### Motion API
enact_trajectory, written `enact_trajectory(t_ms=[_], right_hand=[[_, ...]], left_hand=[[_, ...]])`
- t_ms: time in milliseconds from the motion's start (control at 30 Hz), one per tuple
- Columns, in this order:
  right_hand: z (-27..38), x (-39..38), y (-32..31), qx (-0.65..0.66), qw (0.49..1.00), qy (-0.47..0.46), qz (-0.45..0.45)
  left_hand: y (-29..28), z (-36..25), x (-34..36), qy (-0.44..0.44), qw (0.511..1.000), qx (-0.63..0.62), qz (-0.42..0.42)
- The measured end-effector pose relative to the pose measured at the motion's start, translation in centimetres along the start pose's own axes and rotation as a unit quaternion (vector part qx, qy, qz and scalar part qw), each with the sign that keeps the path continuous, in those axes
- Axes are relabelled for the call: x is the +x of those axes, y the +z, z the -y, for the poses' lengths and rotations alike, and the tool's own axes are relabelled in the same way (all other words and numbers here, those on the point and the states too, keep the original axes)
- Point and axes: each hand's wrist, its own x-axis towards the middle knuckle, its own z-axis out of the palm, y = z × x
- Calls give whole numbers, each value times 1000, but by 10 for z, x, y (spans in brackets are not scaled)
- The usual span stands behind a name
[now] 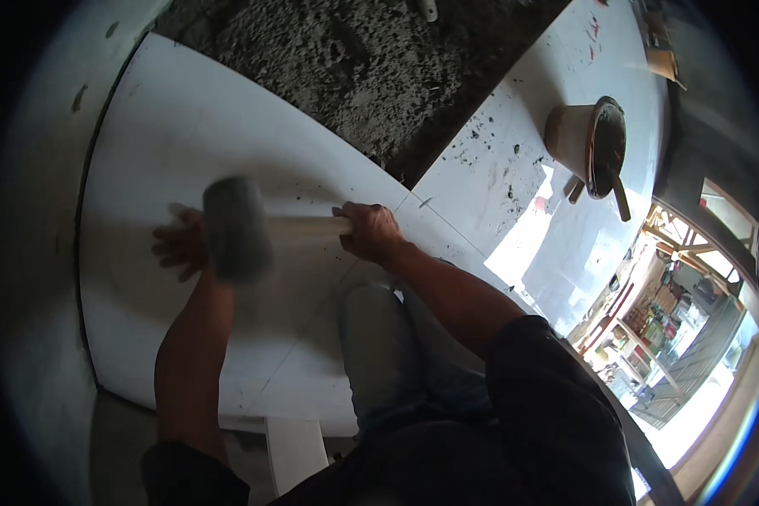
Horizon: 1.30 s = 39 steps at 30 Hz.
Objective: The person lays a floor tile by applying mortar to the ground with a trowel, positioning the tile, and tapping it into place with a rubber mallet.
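My right hand (374, 231) is wrapped round the pale wooden handle of a rubber mallet (238, 228). The mallet's dark grey head is slightly blurred and hangs over the large white floor tile (143, 152). Beside the head, my left hand (180, 245) has its fingers spread, low over the same tile; whether the palm touches it I cannot tell. The mallet head hides part of this hand and wrist. Thin joint lines run between this tile and its neighbours, and my knees are on the tiles near my right arm.
Rough wet-looking mortar (337, 76) borders the tile's far edge. A mortar-stained bucket (570, 133) lies tipped at the right, with a handled tool (621, 198) at its mouth. Crumbs dot the right-hand tiles. A wall (42, 211) bounds the left; a doorway opens at the right.
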Motion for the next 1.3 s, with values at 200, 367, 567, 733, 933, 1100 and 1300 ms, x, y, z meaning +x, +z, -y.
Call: enact_trajectory(t_ms=[200, 367, 567, 733, 933, 1100, 1300], right_hand=[[7, -17, 7, 10, 1000, -21, -12], [46, -7, 1, -31, 998, -59, -20], [33, -8, 9, -53, 997, 45, 36], [30, 7, -3, -45, 967, 188, 166], [20, 13, 9, 11, 1000, 19, 15], [57, 5, 12, -18, 999, -27, -28], [55, -2, -2, -3, 1000, 28, 11]], left_hand=[[1, 12, 12, 210, 965, 125, -94], [-23, -14, 21, -215, 890, -217, 339], [-17, -11, 21, -206, 865, -263, 375], [-43, -3, 28, -205, 871, -234, 380], [-22, -14, 16, -208, 882, -230, 353], [29, -10, -8, -188, 926, -125, 302], [39, -22, -15, 5, 913, 287, 290]])
